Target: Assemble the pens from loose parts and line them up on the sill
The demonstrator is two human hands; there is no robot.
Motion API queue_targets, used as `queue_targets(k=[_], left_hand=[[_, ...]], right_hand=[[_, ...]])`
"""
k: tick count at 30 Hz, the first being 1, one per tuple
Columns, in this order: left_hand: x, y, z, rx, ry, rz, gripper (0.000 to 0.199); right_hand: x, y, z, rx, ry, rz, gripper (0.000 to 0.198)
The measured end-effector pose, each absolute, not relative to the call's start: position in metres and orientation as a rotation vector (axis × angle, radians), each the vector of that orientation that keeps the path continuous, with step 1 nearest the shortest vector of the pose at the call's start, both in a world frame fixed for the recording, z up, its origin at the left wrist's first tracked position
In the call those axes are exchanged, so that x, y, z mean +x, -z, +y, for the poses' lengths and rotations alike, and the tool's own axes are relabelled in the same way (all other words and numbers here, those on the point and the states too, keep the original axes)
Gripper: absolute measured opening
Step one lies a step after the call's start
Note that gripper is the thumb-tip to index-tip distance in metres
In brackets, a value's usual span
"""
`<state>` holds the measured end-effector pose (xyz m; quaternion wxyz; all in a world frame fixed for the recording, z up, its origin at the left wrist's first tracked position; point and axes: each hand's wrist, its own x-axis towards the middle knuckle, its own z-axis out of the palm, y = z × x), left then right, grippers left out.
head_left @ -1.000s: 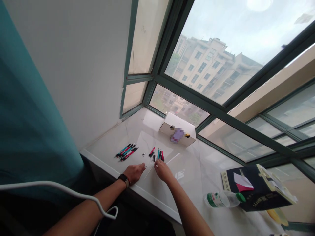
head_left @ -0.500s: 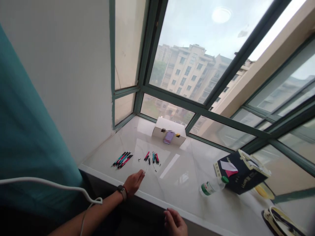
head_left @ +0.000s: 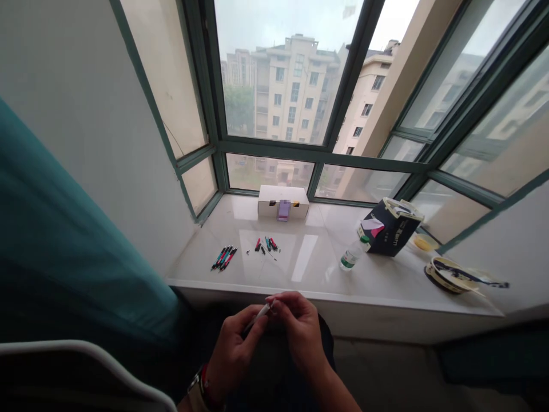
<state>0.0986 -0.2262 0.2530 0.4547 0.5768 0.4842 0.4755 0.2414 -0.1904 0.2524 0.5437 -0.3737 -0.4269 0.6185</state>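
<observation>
Low in front of the sill, my left hand (head_left: 238,343) is closed around a slim white tube (head_left: 262,312) that looks like a pen part. My right hand (head_left: 300,329) meets it with fingers pinched at the tube's upper end. Whatever small piece sits in that pinch is too small to make out. Beyond my hands, a row of assembled pens (head_left: 223,258) in black, red and teal lies on the white sill (head_left: 266,277). To their right are loose pen barrels (head_left: 271,244), thin refills and tiny metal bits.
A white box (head_left: 265,210) with a purple item (head_left: 283,210) at its front stands by the window. Rightward are a green-capped bottle (head_left: 352,254), a dark carton (head_left: 388,229) and a round cream-coloured object (head_left: 450,274). A teal curtain (head_left: 77,240) hangs at left.
My left hand has come back from the loose parts on the sill with a white tube. Both hands now meet in front of the edge. The camera view has turned and levelled.
</observation>
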Motion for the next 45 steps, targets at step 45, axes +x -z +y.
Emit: queue_targets(k=[45], left_hand=[[0.095,-0.223,-0.269,0.400,-1.533,1.078,0.030]], right_hand=[[0.295,-0.145,-0.145,-1.178,-1.798,-1.264,0.036]])
